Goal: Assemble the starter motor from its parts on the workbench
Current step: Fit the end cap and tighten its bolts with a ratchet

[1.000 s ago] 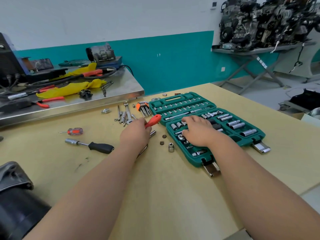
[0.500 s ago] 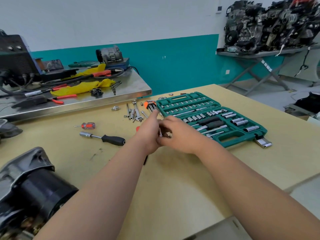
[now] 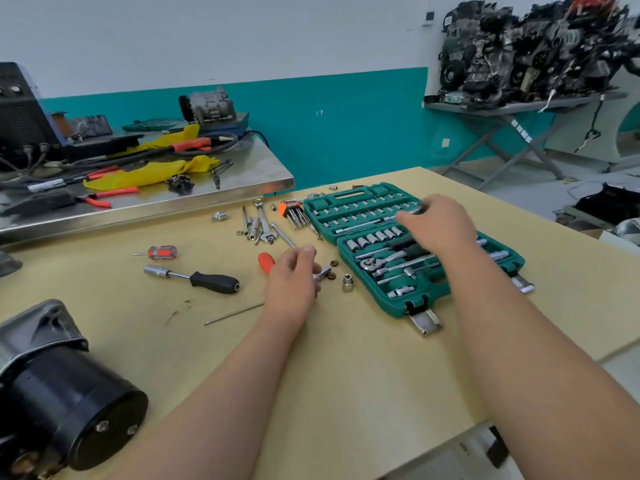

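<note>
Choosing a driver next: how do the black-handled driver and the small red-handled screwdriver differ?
The black-handled driver is longer, the red-handled screwdriver stubby. The black-handled driver ends in a socket; the red-handled screwdriver in a thin tip. Both lie flat on the workbench, tips left.

Desk (image 3: 346,375) is plain tan under me. Socket case (image 3: 391,308) deep green, its sockets (image 3: 372,238) shiny silver. Orange handle (image 3: 266,262) beside my left hand (image 3: 292,285), silver bit (image 3: 322,271) in its fingers (image 3: 306,252). Nut driver (image 3: 214,282) grip black, little screwdriver (image 3: 162,252) red and clear. Starter motor (image 3: 69,403): black body, grey housing.
</note>
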Demonstrator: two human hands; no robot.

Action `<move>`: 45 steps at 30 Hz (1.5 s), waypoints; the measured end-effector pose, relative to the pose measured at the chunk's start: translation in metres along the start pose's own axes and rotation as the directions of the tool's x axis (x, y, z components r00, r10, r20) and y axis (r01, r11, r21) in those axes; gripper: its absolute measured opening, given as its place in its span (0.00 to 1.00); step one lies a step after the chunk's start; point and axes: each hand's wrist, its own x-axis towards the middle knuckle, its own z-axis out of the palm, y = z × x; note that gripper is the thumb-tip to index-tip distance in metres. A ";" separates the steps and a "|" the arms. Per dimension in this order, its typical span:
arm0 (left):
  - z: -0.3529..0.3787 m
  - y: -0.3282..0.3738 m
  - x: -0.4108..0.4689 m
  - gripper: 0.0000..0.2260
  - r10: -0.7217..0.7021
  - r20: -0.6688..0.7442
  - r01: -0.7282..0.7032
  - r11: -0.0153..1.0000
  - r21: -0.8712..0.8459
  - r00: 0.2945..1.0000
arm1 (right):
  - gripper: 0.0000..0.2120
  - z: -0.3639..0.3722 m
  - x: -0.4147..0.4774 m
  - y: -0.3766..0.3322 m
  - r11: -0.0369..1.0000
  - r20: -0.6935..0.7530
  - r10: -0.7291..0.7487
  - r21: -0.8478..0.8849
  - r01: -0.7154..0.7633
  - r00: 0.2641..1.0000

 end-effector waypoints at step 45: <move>-0.005 -0.026 -0.003 0.10 0.125 0.171 -0.137 0.988 0.066 0.977 | 0.31 0.015 0.031 0.063 0.826 -0.114 0.358 -0.423 -0.371 0.927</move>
